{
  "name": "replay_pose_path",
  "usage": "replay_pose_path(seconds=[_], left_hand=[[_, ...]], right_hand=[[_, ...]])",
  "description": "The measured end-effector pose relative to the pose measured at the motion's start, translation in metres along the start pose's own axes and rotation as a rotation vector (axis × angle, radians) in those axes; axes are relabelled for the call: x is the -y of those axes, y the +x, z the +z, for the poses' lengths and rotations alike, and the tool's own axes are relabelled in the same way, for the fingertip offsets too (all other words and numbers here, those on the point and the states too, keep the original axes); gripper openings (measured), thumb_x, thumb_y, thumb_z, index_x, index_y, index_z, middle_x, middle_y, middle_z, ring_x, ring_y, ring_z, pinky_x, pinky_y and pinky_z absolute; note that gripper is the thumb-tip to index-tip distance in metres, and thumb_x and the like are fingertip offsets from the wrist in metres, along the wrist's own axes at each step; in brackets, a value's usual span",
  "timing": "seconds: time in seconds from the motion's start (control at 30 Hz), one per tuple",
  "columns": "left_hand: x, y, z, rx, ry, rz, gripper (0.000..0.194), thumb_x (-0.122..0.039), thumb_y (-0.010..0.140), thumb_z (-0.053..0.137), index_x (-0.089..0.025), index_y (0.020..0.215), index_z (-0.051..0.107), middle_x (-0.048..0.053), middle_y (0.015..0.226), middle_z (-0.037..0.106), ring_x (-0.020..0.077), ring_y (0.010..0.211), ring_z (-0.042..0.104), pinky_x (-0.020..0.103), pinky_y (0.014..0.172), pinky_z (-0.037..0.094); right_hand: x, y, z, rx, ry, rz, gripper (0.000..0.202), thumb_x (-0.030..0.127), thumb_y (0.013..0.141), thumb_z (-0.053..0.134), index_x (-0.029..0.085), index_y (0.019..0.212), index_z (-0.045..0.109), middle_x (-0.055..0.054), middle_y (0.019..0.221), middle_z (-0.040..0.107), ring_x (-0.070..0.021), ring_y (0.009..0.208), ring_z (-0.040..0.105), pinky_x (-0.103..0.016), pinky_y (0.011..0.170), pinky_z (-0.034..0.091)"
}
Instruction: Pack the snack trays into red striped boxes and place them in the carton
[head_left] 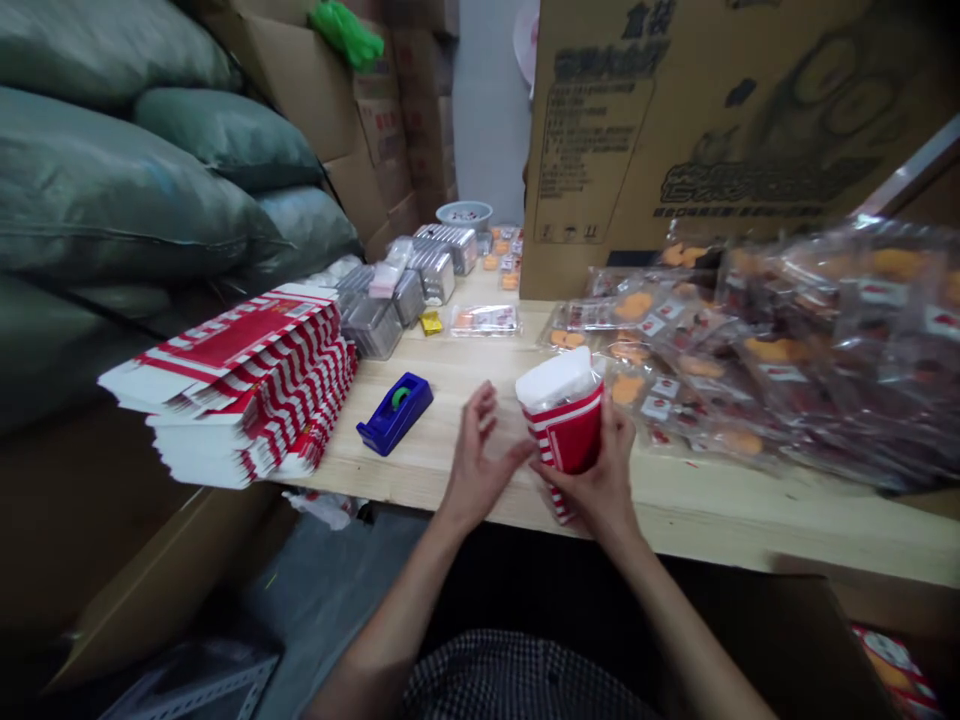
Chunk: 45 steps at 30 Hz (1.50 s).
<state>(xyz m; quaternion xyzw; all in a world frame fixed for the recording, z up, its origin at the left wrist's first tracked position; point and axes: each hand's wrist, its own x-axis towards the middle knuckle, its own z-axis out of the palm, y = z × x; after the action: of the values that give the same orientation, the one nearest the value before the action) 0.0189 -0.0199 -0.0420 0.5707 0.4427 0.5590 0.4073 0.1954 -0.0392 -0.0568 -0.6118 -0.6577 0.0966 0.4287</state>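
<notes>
In my right hand [600, 475] is a red-and-white striped carton [571, 435], held upright but tilted slightly, with a white flap at its top and clear plastic showing at the opening. The thumb crosses its front and the fingers wrap its right side. My left hand [481, 460] is just left of the carton, fingers apart and curved, holding nothing; its thumb reaches close to the carton, and I cannot tell if it touches. A blue tape dispenser [395, 412] with a green roll lies on the table to the left of that hand.
Flat striped cartons [240, 370] are stacked at the left. Clear plastic cases [375, 320], a yellow packet [430, 322] and a blue bowl [465, 215] sit behind. Many clear packets [705, 365] are heaped right, before a large cardboard box [600, 150]. Sacks [112, 190] rise at left.
</notes>
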Motion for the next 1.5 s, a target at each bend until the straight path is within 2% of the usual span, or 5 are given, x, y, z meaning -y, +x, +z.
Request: replay_pose_path(seconds=[0.37,0.57,0.7,1.07,1.5], left_hand=[[-0.002,0.035,-0.01,0.457,-0.197,-0.111,0.05,-0.036,0.086,0.073,-0.021,0.13,0.056,0.008,0.12,0.069,0.0224,0.111,0.066,0.029,0.094,0.052],[-0.007,0.019,-0.008,0.091,0.13,0.275,0.056,-0.024,0.091,0.068,-0.032,0.142,0.046,0.01,0.149,0.05,0.0238,0.129,0.056,0.036,0.103,0.05],[-0.017,0.016,-0.017,0.114,0.525,0.545,0.033,-0.018,0.094,0.064,-0.025,0.126,0.063,0.014,0.145,0.05,0.026,0.13,0.054,0.041,0.102,0.05],[-0.033,0.026,-0.027,0.283,0.519,0.427,0.026,-0.025,0.092,0.067,-0.023,0.119,0.068,0.01,0.121,0.054,0.0185,0.1,0.06,0.034,0.088,0.053],[-0.004,0.016,-0.025,0.048,0.098,0.442,0.036,-0.008,0.092,0.063,-0.022,0.125,0.064,0.009,0.117,0.065,0.0195,0.112,0.063,0.036,0.096,0.055]], right_hand=[[-0.016,-0.011,-0.025,-0.152,0.25,-0.064,0.056,0.026,0.1,0.05,0.042,0.152,0.037,-0.009,0.143,0.044,-0.0313,0.134,0.049,-0.059,0.111,0.045],[-0.014,0.013,-0.04,-0.089,0.186,-0.237,0.039,0.021,0.097,0.058,0.033,0.134,0.055,-0.011,0.123,0.054,-0.0303,0.12,0.057,-0.054,0.101,0.052],[-0.013,0.023,-0.052,0.008,0.136,-0.386,0.031,0.018,0.097,0.059,0.029,0.126,0.057,-0.011,0.121,0.051,-0.0264,0.108,0.06,-0.045,0.09,0.054],[0.01,0.046,-0.066,0.225,0.226,-0.303,0.024,0.023,0.098,0.06,0.022,0.078,0.048,-0.001,0.088,0.049,-0.016,0.081,0.053,-0.029,0.071,0.042],[0.017,0.043,-0.058,0.179,0.323,-0.159,0.03,0.022,0.096,0.063,0.022,0.071,0.046,0.001,0.075,0.046,-0.0164,0.073,0.046,-0.03,0.066,0.035]])
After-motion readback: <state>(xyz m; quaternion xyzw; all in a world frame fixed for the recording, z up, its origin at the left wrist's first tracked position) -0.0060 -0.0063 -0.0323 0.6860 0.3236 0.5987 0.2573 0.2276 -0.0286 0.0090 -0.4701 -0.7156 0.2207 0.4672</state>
